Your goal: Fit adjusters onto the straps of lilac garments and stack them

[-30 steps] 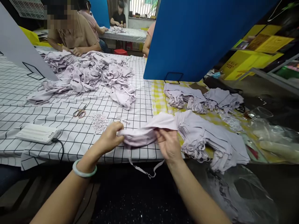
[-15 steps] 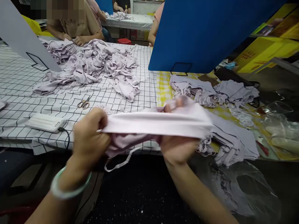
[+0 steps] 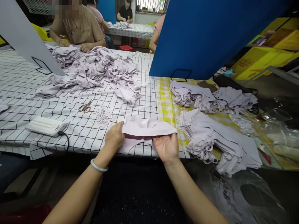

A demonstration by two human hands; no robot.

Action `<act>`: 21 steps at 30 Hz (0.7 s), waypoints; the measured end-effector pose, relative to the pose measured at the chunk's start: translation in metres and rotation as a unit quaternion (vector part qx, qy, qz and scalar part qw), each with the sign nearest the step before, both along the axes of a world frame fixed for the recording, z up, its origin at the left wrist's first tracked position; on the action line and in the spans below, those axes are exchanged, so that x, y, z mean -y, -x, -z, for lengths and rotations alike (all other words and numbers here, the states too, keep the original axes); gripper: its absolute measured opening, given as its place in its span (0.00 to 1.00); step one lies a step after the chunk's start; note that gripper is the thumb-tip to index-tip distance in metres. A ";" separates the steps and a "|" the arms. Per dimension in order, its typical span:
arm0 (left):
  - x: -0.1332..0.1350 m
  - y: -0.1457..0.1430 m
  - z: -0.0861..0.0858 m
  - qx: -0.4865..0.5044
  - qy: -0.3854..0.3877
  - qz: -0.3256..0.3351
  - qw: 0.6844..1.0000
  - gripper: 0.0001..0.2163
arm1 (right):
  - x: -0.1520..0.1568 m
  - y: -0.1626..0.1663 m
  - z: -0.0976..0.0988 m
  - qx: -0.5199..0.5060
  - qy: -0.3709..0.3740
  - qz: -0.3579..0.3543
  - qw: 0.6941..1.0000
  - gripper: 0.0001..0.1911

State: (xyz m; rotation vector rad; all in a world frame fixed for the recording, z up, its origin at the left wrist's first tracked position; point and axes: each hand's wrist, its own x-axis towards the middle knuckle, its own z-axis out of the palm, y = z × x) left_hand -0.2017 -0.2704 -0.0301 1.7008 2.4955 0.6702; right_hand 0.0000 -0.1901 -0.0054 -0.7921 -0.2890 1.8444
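Observation:
A pale lilac fabric garment point(image 3: 149, 128) is stretched sideways between my hands at the table's front edge. My left hand point(image 3: 114, 137) pinches its left end, with a pale bangle on that wrist. Palm up, my right hand point(image 3: 166, 147) grips the right end, its fingers partly hidden under the cloth. Just beyond my left hand lies a small heap of thread or fabric clippings point(image 3: 104, 117). Small scissors point(image 3: 86, 106) rest to the left of that heap. Stacked lilac pieces point(image 3: 215, 133) with looped straps lie right of my right hand.
A large lilac garment pile point(image 3: 93, 67) covers the table's far left, with a co-worker's hands point(image 3: 86, 47) behind it. A blue panel point(image 3: 191, 37) and a white panel point(image 3: 30, 40) stand on the table. A white power bank point(image 3: 45, 126) with a cable lies front left. Another stack point(image 3: 191, 91) sits below the blue panel.
My hands have moved away from me and lowered the garment to the table's front edge. They are closer together, and the cloth is less taut. The view has shifted slightly.

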 end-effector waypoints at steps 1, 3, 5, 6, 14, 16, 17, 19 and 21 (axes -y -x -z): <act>0.002 0.001 0.005 -0.004 -0.015 0.001 1.000 0.28 | 0.001 -0.002 0.001 -0.006 -0.017 0.003 1.000 0.24; 0.008 0.002 0.011 -0.019 -0.042 -0.004 0.999 0.31 | 0.003 -0.008 0.004 -0.006 -0.039 0.013 0.999 0.24; 0.016 0.002 0.011 -0.035 -0.029 -0.006 0.999 0.33 | 0.006 -0.016 0.007 0.015 -0.022 -0.003 1.000 0.22; 0.021 0.001 0.010 -0.041 -0.008 0.000 0.999 0.33 | 0.009 -0.020 0.010 0.029 -0.005 -0.022 0.999 0.21; 0.052 0.028 -0.025 -0.018 0.128 0.173 0.976 0.28 | 0.048 -0.087 0.003 0.180 0.027 -0.311 0.933 0.12; 0.042 0.037 -0.033 -0.021 0.107 0.180 0.978 0.23 | 0.046 -0.101 -0.007 0.286 -0.021 -0.385 0.877 0.16; 0.032 0.039 -0.036 -0.030 0.094 0.171 0.980 0.20 | 0.040 -0.103 -0.011 0.356 -0.069 -0.382 0.850 0.18; 0.008 0.040 -0.038 -0.050 0.094 0.166 0.980 0.15 | 0.017 -0.101 -0.013 0.506 -0.195 -0.295 0.787 0.20; -0.017 0.040 -0.037 -0.057 0.132 0.194 0.970 0.11 | -0.013 -0.090 -0.008 0.625 -0.306 -0.176 0.696 0.18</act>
